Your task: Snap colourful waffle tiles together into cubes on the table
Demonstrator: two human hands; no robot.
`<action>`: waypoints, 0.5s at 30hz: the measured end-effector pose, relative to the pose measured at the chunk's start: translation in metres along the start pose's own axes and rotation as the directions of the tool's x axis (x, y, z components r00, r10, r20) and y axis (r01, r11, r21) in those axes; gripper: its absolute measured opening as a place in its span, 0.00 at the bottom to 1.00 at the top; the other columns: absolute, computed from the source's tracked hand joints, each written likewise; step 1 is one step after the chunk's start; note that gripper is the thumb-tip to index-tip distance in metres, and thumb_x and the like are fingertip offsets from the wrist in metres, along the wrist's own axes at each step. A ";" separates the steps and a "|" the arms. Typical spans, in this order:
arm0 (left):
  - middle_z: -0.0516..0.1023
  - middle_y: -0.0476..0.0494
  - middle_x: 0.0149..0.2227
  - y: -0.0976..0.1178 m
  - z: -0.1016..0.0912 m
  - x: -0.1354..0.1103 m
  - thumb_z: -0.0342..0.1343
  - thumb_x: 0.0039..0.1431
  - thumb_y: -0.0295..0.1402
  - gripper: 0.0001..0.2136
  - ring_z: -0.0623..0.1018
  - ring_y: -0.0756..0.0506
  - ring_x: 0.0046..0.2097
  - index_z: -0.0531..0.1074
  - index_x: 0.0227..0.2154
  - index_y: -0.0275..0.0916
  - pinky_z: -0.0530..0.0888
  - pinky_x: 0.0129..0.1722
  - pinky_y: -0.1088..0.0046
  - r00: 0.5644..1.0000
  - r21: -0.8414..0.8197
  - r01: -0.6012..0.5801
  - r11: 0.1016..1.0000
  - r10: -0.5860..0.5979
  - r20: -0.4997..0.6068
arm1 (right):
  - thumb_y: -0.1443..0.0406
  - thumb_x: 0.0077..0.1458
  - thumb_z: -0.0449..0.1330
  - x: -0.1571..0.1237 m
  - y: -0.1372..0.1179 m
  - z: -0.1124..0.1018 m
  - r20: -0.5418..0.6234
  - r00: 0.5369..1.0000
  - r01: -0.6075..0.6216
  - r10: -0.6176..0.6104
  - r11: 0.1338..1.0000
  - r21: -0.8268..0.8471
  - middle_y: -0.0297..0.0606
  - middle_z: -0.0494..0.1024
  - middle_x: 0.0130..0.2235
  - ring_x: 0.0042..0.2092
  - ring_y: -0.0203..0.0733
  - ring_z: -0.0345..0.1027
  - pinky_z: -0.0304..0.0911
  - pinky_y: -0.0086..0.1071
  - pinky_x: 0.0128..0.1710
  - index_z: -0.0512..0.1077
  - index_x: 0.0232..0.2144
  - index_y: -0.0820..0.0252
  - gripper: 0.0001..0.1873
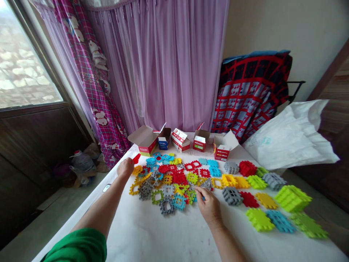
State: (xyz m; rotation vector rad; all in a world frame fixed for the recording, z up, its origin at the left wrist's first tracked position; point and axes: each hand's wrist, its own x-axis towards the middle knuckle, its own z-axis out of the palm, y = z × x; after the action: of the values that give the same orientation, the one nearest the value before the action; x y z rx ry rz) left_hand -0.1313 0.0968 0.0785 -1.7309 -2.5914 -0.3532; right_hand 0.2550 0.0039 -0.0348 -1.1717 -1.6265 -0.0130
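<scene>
A spread of colourful waffle-shaped plastic blocks (174, 180) lies on a white table (152, 233). My left hand (125, 168) is closed at the pile's left edge and holds a red block (136, 158) that sticks out above the fingers. My right hand (208, 205) rests at the pile's near right side, fingers curled and pinching among the loose blocks; what it grips is hidden. To the right lie sorted stacks: grey (231, 195), red (247, 168), yellow (230, 180), light green (292, 197) and blue (280, 221).
Several small open cardboard boxes (180, 140) stand in a row at the table's far edge. A white plastic bag (291, 136) lies at the right. Behind are purple curtains (163, 65), a window on the left and a red patterned cloth over a rack (251, 91).
</scene>
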 end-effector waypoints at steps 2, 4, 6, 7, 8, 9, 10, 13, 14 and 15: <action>0.74 0.36 0.53 0.000 0.006 0.003 0.55 0.64 0.39 0.17 0.76 0.40 0.50 0.70 0.52 0.36 0.76 0.48 0.55 1.000 0.002 0.008 1.000 -0.008 -0.022 | 0.64 0.62 0.52 -0.001 -0.001 0.000 -0.008 1.000 0.005 -0.005 1.000 -0.003 0.42 0.84 0.35 0.36 0.42 0.79 0.74 0.31 0.37 0.79 0.37 0.58 0.15; 0.75 0.32 0.53 0.004 0.014 0.002 0.51 0.66 0.35 0.15 0.75 0.37 0.53 0.73 0.50 0.34 0.74 0.51 0.54 0.997 0.000 -0.041 0.999 0.041 -0.063 | 0.64 0.63 0.52 -0.001 -0.001 0.000 -0.024 1.000 0.007 -0.007 1.000 -0.003 0.42 0.84 0.35 0.36 0.42 0.79 0.74 0.31 0.38 0.79 0.37 0.58 0.15; 0.73 0.32 0.57 0.012 0.023 -0.002 0.47 0.66 0.32 0.16 0.73 0.36 0.57 0.73 0.52 0.35 0.70 0.57 0.54 0.985 -0.008 -0.142 0.990 0.140 -0.102 | 0.64 0.63 0.52 0.000 -0.002 -0.001 -0.044 0.999 0.008 -0.008 1.000 -0.005 0.42 0.84 0.35 0.36 0.42 0.79 0.73 0.31 0.38 0.79 0.37 0.59 0.15; 0.72 0.35 0.59 0.016 0.028 -0.004 0.46 0.66 0.32 0.18 0.71 0.38 0.60 0.73 0.54 0.37 0.67 0.60 0.57 0.974 -0.013 -0.200 0.980 0.197 -0.113 | 0.64 0.63 0.53 0.001 -0.002 -0.001 -0.054 0.999 0.006 -0.007 1.000 -0.007 0.42 0.84 0.35 0.36 0.42 0.79 0.73 0.31 0.38 0.79 0.37 0.59 0.15; 0.71 0.38 0.61 0.020 0.033 -0.006 0.45 0.66 0.33 0.18 0.69 0.39 0.62 0.72 0.55 0.40 0.65 0.63 0.59 0.962 -0.019 -0.252 0.967 0.248 -0.115 | 0.64 0.63 0.53 0.001 -0.002 -0.001 -0.060 0.998 0.004 -0.005 1.000 -0.010 0.42 0.83 0.35 0.36 0.42 0.79 0.73 0.31 0.39 0.79 0.37 0.59 0.14; 0.71 0.41 0.62 0.024 0.038 -0.009 0.44 0.67 0.35 0.19 0.67 0.41 0.63 0.72 0.55 0.42 0.63 0.64 0.61 0.950 -0.025 -0.296 0.955 0.292 -0.109 | 0.64 0.63 0.53 0.001 -0.002 -0.001 -0.062 0.998 0.003 -0.004 1.000 -0.012 0.42 0.83 0.35 0.36 0.42 0.79 0.73 0.31 0.39 0.79 0.37 0.59 0.14; 0.71 0.44 0.62 0.027 0.043 -0.012 0.44 0.67 0.36 0.19 0.66 0.42 0.65 0.73 0.55 0.43 0.61 0.65 0.63 0.941 -0.030 -0.327 0.944 0.323 -0.097 | 0.64 0.63 0.53 0.001 -0.002 -0.001 -0.059 0.998 0.001 -0.001 1.000 -0.012 0.42 0.83 0.35 0.36 0.42 0.79 0.73 0.30 0.39 0.79 0.37 0.59 0.14; 0.68 0.45 0.64 0.033 0.055 -0.019 0.45 0.65 0.43 0.21 0.58 0.39 0.69 0.72 0.56 0.46 0.56 0.67 0.51 0.946 -0.033 -0.321 0.947 0.319 -0.060 | 0.64 0.63 0.52 0.001 -0.001 0.000 -0.020 1.000 -0.013 0.013 1.000 0.002 0.42 0.83 0.35 0.36 0.41 0.79 0.73 0.30 0.39 0.79 0.37 0.59 0.15; 0.65 0.44 0.66 0.033 0.057 -0.022 0.45 0.65 0.45 0.22 0.54 0.35 0.70 0.71 0.58 0.48 0.55 0.66 0.44 0.956 -0.030 -0.289 0.957 0.288 -0.050 | 0.64 0.63 0.52 0.001 -0.001 0.001 -0.008 1.000 -0.019 0.019 1.000 0.010 0.42 0.83 0.35 0.37 0.41 0.79 0.73 0.30 0.39 0.79 0.37 0.59 0.15; 0.60 0.42 0.68 0.034 0.059 -0.023 0.45 0.64 0.48 0.24 0.51 0.32 0.71 0.69 0.59 0.49 0.53 0.64 0.37 0.968 -0.027 -0.250 0.968 0.249 -0.039 | 0.64 0.63 0.52 0.001 -0.001 0.001 0.004 1.000 -0.025 0.024 1.000 0.016 0.42 0.83 0.36 0.37 0.41 0.79 0.73 0.30 0.39 0.79 0.37 0.59 0.14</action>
State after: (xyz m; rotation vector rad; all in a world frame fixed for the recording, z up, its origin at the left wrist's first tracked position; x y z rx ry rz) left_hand -0.0844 0.0990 0.0241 -2.0107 -2.3177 -0.4161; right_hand 0.2537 0.0047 -0.0342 -1.1797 -1.6124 0.0179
